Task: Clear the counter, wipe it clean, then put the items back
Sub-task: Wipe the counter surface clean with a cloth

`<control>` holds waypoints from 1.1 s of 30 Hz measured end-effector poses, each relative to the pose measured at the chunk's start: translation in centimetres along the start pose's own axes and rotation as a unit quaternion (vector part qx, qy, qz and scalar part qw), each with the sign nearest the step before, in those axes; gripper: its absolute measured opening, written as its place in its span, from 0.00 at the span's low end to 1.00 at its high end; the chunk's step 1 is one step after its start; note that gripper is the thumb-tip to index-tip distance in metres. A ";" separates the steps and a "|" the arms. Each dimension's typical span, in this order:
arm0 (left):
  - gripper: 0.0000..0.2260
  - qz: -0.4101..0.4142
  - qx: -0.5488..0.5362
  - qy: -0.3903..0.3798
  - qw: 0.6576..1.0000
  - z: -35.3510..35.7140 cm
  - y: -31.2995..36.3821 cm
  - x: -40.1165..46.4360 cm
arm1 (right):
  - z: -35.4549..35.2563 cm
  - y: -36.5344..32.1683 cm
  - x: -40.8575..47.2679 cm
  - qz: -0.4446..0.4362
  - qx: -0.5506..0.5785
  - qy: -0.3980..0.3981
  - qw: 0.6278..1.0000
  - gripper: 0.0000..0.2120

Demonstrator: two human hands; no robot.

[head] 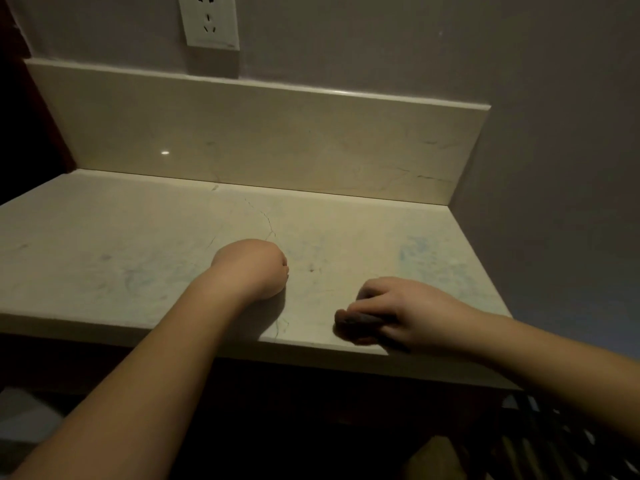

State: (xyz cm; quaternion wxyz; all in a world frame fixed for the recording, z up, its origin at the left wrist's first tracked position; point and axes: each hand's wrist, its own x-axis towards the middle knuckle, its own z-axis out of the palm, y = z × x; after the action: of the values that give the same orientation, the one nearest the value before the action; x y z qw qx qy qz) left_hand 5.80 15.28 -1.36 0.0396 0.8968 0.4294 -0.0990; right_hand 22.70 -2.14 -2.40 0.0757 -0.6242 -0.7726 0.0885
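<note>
Dim room, low light. Grey-painted wall (381, 39) behind and a second wall (561, 168) closing the corner on the right. White outlet plate (209, 20) on the back wall, upper left. Beige stone backsplash (263, 140) runs along the back with a small light glint left of centre. Dark reddish panel (20, 98) at far left. Slatted dark object (568, 441) at bottom right, too dark to identify.

Left hand (254, 268) fisted, forearm extended; right hand (398, 311) fingers (372, 289) curled.
</note>
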 end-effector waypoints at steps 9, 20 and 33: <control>0.12 -0.021 -0.009 0.007 1.000 0.6 0.2 0.6 | 0.4 -3.7 5.5 0.094 -0.003 0.023 0.995 0.14; 0.13 0.008 0.016 -0.015 1.000 0.4 -0.3 -0.4 | 0.1 -4.1 -0.9 0.132 -0.005 0.003 0.991 0.13; 0.13 0.025 0.004 0.007 1.000 1.1 -1.0 -0.4 | 1.5 -5.3 -2.1 0.182 0.011 0.057 0.982 0.14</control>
State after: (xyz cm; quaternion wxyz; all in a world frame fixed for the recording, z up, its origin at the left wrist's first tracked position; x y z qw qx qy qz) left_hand 4.66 15.42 -2.37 0.0360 0.9080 0.4067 -0.0934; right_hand 17.73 -5.35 -2.61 0.1090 -0.7574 -0.6396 0.0733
